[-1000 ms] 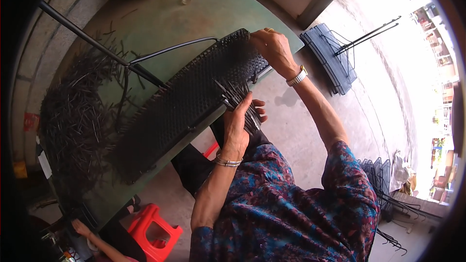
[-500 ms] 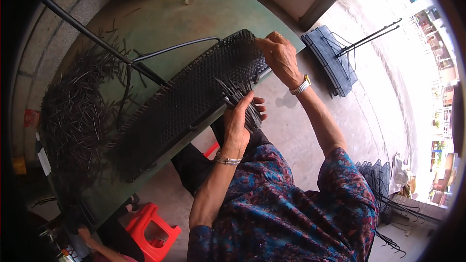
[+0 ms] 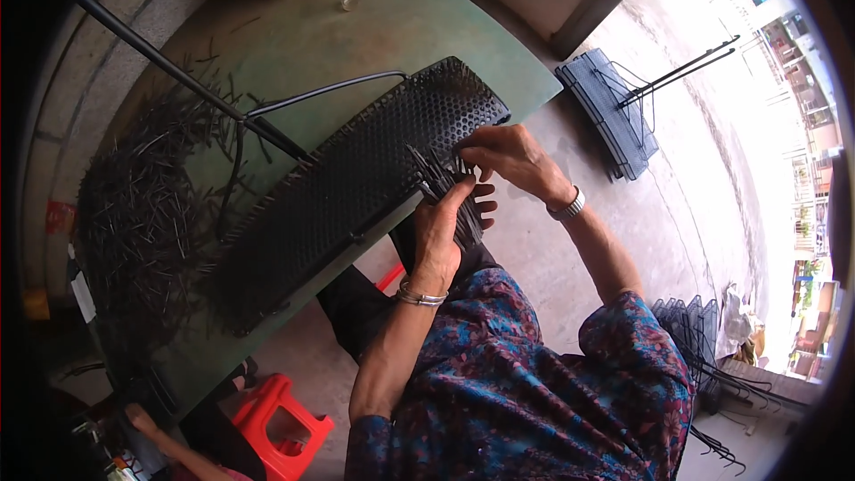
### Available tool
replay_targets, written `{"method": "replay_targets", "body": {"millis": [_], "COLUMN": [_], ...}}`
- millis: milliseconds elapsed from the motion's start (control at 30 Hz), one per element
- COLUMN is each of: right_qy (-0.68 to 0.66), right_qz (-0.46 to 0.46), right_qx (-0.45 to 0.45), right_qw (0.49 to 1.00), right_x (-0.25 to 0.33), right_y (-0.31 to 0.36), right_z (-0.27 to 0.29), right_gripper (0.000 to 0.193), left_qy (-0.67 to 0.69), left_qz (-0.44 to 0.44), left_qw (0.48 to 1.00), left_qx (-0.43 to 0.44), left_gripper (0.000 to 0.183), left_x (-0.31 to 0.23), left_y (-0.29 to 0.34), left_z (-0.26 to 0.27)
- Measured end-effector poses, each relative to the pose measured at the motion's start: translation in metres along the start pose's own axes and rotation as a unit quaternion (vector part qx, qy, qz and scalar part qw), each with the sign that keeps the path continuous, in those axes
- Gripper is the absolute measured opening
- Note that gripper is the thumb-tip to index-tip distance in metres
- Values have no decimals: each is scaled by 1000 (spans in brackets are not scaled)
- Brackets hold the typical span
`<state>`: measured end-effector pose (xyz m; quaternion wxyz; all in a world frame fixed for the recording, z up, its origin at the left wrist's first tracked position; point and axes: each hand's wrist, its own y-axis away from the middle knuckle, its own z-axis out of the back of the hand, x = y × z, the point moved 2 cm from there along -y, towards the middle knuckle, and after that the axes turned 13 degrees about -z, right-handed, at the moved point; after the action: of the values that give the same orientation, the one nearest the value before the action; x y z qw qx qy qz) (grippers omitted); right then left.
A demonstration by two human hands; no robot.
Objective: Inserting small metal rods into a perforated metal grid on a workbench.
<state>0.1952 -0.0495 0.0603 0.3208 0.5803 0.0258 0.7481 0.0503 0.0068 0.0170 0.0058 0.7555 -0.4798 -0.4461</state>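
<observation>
A bundle of thin dark strips [image 3: 467, 221] is gripped in my left hand [image 3: 436, 233], with the thumb over it and the fingers curled round its far side. My right hand [image 3: 521, 163] is at the upper end of that bundle, thumb and fingertips pinched together; what lies between them is too small to make out. Beside both hands, a long black panel full of small holes [image 3: 356, 165] rests along the near edge of the green table [image 3: 427, 18]. Black metal rods [image 3: 191, 85] join it at its far long side.
A large heap of loose dark strips [image 3: 142, 205] covers the table's left end. A red plastic stool [image 3: 283, 419] stands below, near another person's arm [image 3: 174, 450]. Similar panels with rods [image 3: 606, 111] rest on the floor at right. A small clear cup [image 3: 348, 4] sits farther back.
My right hand has come back from the panel's far right corner, toward me, to the bundle. My left hand stays nearly in place with the strips.
</observation>
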Motion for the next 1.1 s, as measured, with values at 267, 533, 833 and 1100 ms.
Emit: {"method": "replay_targets", "body": {"millis": [267, 533, 833, 1100], "right_qy": [41, -39, -19, -50], "right_qz": [34, 28, 37, 61], "right_qx": [5, 19, 2, -79], "right_qw": [999, 999, 999, 994], "right_x": [0, -2, -3, 9], "right_y": [1, 3, 7, 13], "right_z": [-1, 8, 19, 34], "right_gripper": [16, 14, 15, 15], "left_qy": [-13, -56, -44, -44], "left_qz": [-16, -16, -29, -25], "left_qw": [1000, 998, 998, 999], "left_qx": [13, 15, 19, 12], "left_gripper": [32, 30, 32, 33], "left_x": [2, -2, -1, -7], "left_y": [-1, 1, -1, -11], "left_z": [4, 1, -5, -13]}}
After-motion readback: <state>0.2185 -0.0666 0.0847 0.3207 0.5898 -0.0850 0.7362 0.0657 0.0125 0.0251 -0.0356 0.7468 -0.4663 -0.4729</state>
